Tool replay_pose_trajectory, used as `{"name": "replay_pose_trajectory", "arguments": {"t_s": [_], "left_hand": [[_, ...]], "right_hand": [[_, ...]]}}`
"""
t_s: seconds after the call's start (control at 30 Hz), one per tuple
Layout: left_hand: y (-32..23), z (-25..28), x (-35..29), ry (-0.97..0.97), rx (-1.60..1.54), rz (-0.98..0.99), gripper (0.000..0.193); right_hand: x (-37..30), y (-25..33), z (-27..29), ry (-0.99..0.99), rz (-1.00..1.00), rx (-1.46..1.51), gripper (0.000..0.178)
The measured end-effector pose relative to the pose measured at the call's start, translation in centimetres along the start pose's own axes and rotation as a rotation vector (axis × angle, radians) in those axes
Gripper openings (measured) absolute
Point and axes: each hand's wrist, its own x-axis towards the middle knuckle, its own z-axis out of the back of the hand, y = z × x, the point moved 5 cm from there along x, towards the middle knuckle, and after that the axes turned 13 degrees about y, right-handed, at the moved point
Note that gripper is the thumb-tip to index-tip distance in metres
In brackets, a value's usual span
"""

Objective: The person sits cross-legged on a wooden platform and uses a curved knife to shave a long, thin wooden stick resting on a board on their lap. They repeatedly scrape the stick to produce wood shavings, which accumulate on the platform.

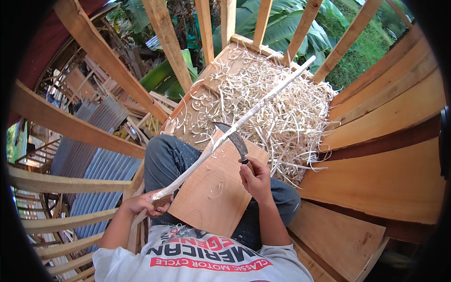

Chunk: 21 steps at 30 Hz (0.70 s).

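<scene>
A long pale peeled stick (206, 152) slants from lower left to upper right across my lap. Near its lower end my left hand (149, 204) is closed around it. My right hand (256, 178) grips the dark handle of a curved sickle knife (238, 142), whose blade crosses the stick at about its middle; whether the edge touches the wood I cannot tell. Beneath both lies a flat wooden board (213, 192) across my legs, with a few thin curls on it.
A heap of pale wood shavings (282, 113) covers the floor ahead. Wooden railing slats (174, 44) stand in front and to the left, with banana leaves (272, 28) beyond. Wide planks (376, 178) form the right side. Corrugated metal sheets (101, 174) lie outside at the left.
</scene>
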Motion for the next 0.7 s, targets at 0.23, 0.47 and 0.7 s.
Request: {"name": "replay_pose_trajectory", "arguments": {"t_s": [0.23,0.47,0.7], "left_hand": [[2.7,2.7,-0.2,0.004,-0.130,-0.030,0.071],[2.0,3.2,0.6,0.057,-0.146,0.028,0.069],[1.3,3.1,1.0,-0.018,-0.086,0.014,0.068]], "right_hand": [[-0.4,-2.4,-0.7,-0.105,0.000,-0.302,0.029],[0.0,-1.3,-0.7,-0.127,0.161,-0.621,0.026],[-0.5,-1.8,-3.6,0.430,-0.385,-0.038,0.023]]}}
